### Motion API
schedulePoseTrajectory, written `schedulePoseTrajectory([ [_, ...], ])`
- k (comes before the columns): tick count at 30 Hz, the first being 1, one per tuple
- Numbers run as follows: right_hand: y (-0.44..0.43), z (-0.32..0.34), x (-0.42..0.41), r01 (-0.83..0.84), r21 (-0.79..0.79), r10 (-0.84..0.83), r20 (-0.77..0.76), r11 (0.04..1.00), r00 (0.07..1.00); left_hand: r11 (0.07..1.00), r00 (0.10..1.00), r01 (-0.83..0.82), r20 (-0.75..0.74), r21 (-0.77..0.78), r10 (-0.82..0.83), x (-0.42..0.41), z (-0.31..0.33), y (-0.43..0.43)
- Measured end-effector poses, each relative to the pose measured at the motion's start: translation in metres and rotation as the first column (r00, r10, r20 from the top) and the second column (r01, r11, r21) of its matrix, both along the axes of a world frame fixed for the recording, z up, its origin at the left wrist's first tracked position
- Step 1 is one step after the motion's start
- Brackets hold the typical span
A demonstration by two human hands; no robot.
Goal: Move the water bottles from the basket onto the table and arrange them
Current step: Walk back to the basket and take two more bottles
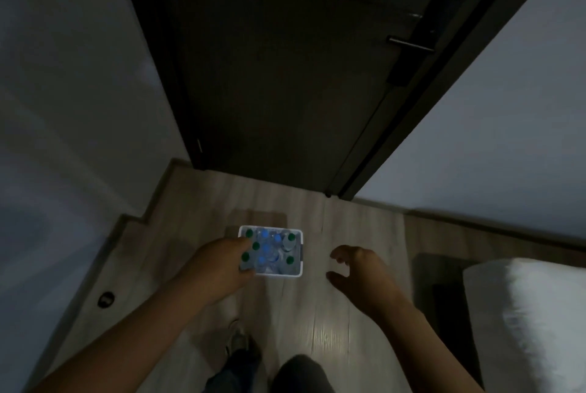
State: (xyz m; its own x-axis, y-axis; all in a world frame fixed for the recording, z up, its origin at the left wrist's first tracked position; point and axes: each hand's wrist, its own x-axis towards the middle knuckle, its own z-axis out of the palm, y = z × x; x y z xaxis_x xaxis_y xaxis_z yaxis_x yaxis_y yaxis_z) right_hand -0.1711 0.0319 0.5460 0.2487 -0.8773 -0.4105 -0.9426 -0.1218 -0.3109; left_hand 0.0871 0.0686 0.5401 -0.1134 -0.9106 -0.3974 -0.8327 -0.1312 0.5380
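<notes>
White basket (301,261) of water bottles (269,248), left hand (218,266) overlapping its edge.

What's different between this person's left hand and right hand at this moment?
The left hand overlaps the left rim of the basket; the right hand is off to the basket's right, clear of it. The right hand's fingers are spread and loosely curved, holding nothing; the left hand's fingertips are too blurred to tell whether they grip. Both reach forward and down on bare arms.
</notes>
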Motion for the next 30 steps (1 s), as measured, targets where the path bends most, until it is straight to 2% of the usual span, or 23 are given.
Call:
schedulePoseTrajectory([
  [4,-0.036,-0.018,0.003,-0.026,0.038,0.026,-0.006,0.999,1.0,0.998,0.999,-0.037,0.027,0.049,0.036,0.003,-0.02,-0.029],
  [9,-0.082,-0.054,0.003,-0.05,0.099,0.048,0.027,0.994,0.998,0.989,0.988,-0.145,0.054,0.036,0.143,-0.001,-0.055,-0.058],
  [14,-0.125,-0.114,0.002,-0.102,0.144,0.101,0.014,0.984,0.995,0.98,0.977,-0.198,0.078,0.02,0.196,-0.004,-0.122,-0.082],
  [17,-0.146,-0.159,0.002,-0.117,0.162,0.119,-0.002,0.98,0.993,0.981,0.98,-0.187,0.055,-0.043,0.189,-0.003,-0.173,-0.09],
  [25,-0.176,-0.305,0.01,-0.098,0.167,0.095,0.026,0.981,0.995,0.951,0.949,-0.307,0.082,0.04,0.303,0.012,-0.324,-0.106],
  [30,-0.19,-0.412,0.018,-0.039,0.137,0.027,0.084,0.99,0.996,0.951,0.951,-0.305,0.074,0.052,0.301,0.021,-0.428,-0.114],
])
